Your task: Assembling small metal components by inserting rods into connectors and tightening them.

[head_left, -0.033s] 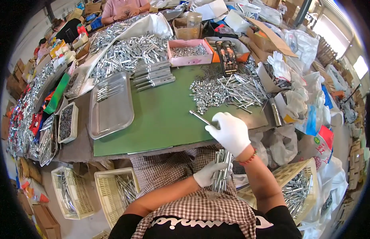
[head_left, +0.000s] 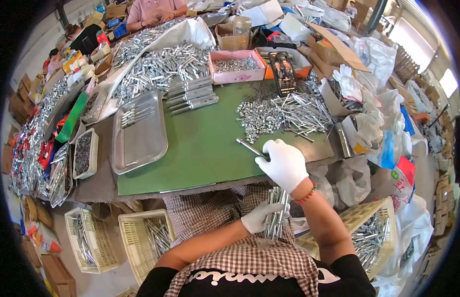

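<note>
My right hand (head_left: 285,162), in a white glove, pinches a short silver metal rod (head_left: 249,147) over the front right of the green work mat (head_left: 200,143). The rod points up and to the left, and its near end is hidden in my fingers. Low in front of my apron, my gloved left hand (head_left: 258,218) is closed round a bundle of several silver metal rods (head_left: 276,215), which stand roughly upright. Beyond my right hand lie a heap of small metal nuts (head_left: 259,119) and a pile of thin metal pins (head_left: 306,116).
A metal tray (head_left: 139,148) with a few rods sits left, beside stacked metal tubes (head_left: 192,96). A phone (head_left: 282,74) leans near a pink box (head_left: 235,76) of small parts. Crates (head_left: 140,247) flank me below the table edge. A co-worker (head_left: 155,12) sits across.
</note>
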The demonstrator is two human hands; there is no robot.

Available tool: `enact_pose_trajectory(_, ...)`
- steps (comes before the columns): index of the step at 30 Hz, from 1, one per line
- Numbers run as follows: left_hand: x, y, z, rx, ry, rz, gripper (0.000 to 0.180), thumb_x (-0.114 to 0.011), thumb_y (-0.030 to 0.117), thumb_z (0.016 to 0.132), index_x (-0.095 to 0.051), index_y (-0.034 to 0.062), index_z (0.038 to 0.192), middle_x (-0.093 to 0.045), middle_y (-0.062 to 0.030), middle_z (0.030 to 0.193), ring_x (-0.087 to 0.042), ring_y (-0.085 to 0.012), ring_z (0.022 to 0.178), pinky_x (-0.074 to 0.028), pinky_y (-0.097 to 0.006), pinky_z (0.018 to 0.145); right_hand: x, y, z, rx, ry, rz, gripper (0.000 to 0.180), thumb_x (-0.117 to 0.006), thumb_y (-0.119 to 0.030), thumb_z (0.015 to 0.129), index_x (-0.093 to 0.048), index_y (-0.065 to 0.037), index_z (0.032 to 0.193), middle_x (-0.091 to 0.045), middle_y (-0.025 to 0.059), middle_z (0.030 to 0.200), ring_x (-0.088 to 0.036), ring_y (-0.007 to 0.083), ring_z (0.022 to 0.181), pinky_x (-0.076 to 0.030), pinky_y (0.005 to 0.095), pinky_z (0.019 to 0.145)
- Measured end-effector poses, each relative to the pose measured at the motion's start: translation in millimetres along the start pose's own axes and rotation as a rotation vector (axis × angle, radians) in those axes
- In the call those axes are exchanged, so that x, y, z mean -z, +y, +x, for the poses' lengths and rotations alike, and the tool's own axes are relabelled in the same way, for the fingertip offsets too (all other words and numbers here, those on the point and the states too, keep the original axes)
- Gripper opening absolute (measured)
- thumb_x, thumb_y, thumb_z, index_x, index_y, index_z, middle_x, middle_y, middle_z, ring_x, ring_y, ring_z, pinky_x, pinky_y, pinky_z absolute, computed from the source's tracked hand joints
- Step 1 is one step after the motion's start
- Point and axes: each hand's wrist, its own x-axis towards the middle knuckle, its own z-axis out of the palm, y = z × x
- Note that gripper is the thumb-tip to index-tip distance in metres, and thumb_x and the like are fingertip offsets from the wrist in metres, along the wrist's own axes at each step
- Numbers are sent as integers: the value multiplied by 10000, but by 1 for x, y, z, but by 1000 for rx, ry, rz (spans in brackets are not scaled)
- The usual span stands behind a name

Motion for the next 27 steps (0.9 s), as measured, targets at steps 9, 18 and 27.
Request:
enact_pose_trajectory(9, 12, 10, -1, -4, 20, 9, 351, -693, 243, 913, -590, 28, 1170, -669, -80, 961, -684, -164, 835, -597, -315, 736, 10, 3, 42, 95, -49, 209, 206, -605, -257, 871, -629, -53, 856, -653, 204, 782, -654, 392, 746, -515, 476, 699)
enact_pose_trajectory(18, 5, 24, -13, -93, -105, 136, 509, -753, 239, 853, -516, 49, 1261, -629, -77, 1049, -639, -178, 937, -547, -348, 810, 5, 45, 208, 135, 561, 194, 145, -608, -212, 932, -574, -77, 976, -628, 186, 832, -627, 391, 810, -504, 457, 729)
enact_pose_trajectory(27, -56, 86, -64, -412, 21, 383, 556, -712, -33, 792, -460, 74, 1276, -619, -59, 946, -644, -178, 878, -558, -332, 779, -3, -7, 124, 292, 241, 469, 260, -616, -293, 937, -623, -88, 1096, -651, 137, 981, -646, 297, 845, -528, 391, 779)
